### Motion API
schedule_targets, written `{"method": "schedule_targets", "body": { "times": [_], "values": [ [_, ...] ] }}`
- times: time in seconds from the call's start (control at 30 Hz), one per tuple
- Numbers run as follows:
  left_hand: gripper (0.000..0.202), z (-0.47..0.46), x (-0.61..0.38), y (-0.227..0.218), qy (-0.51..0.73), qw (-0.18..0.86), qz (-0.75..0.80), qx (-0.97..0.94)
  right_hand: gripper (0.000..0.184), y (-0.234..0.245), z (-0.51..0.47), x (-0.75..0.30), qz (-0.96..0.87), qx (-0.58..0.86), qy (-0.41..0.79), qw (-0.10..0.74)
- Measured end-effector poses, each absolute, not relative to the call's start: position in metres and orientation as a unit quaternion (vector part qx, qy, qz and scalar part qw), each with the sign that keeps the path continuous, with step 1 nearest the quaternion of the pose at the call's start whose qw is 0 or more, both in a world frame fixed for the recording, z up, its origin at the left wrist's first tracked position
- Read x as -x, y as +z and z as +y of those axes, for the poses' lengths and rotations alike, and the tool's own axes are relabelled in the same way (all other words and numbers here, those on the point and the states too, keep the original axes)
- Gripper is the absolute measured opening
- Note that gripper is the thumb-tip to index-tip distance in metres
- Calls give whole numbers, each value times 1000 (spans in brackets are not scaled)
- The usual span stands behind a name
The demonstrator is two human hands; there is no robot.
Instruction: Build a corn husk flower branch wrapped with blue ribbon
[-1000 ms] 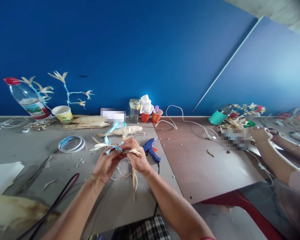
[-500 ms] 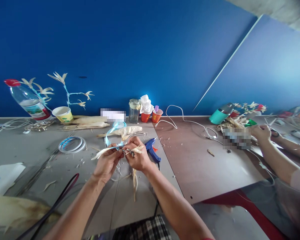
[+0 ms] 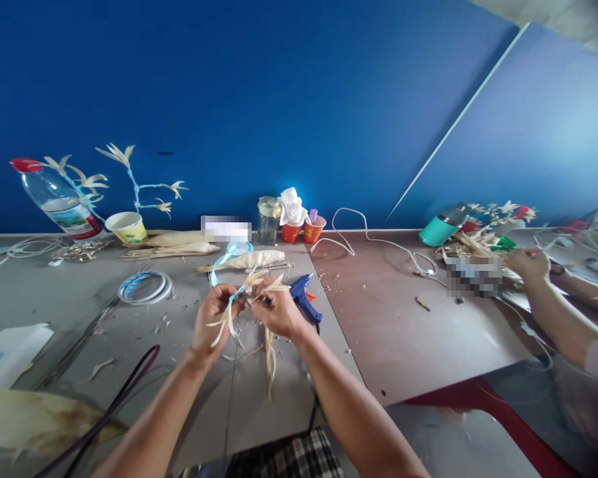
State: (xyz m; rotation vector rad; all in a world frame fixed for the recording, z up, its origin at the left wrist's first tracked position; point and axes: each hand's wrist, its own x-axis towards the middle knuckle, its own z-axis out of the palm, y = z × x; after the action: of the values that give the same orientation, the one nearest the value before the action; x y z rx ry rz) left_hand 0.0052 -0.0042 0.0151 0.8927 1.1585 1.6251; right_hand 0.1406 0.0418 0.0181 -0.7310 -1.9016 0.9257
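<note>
Between my two hands is a small husk flower stem wrapped in light blue tape, with pale petals at its ends. My left hand is closed, its fingers pinching the stem while some petals hang in front of it. My right hand is closed too, with fingertips at the right part of the stem and pale petals above its knuckles. A loose blue tape ribbon runs from behind my hands to a blue tape roll. Just right of my right hand lies a blue glue gun.
White-and-blue tape rolls lie to the left. Along the wall stand a plastic bottle, a yellow paper cup, a glass jar and a red cup. At the right, a co-worker's hands work near a teal bottle.
The flower stem has turned: petals that pointed left now hang downward in front of my left hand. My left hand has rotated slightly. The glue gun has not moved on the table.
</note>
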Motion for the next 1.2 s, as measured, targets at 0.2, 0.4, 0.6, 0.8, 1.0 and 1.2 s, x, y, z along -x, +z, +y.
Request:
{"method": "schedule_targets", "body": {
  "times": [0.2, 0.4, 0.6, 0.8, 1.0, 1.2],
  "values": [
    [32, -6, -9, 20, 673, 459, 464, -348, 18, 20, 38, -139, -496, 284, 715, 402],
    [33, -2, -4, 13, 697, 465, 456, -299, 23, 29, 37, -147, -371, 178, 852, 324],
    [30, 1, -1, 13, 713, 528, 406, -220, 21, 25, 37, -139, -477, 264, 747, 381],
    [33, -2, -6, 16, 682, 550, 403, -265, 13, 17, 34, -123, -561, 263, 651, 438],
    [27, -3, -5, 7, 671, 518, 420, -325, 15, 13, 34, -124, -588, 308, 583, 469],
    [25, -3, -3, 0, 655, 497, 447, -353, 24, 10, 32, -120, -529, 356, 582, 505]
  ]
}}
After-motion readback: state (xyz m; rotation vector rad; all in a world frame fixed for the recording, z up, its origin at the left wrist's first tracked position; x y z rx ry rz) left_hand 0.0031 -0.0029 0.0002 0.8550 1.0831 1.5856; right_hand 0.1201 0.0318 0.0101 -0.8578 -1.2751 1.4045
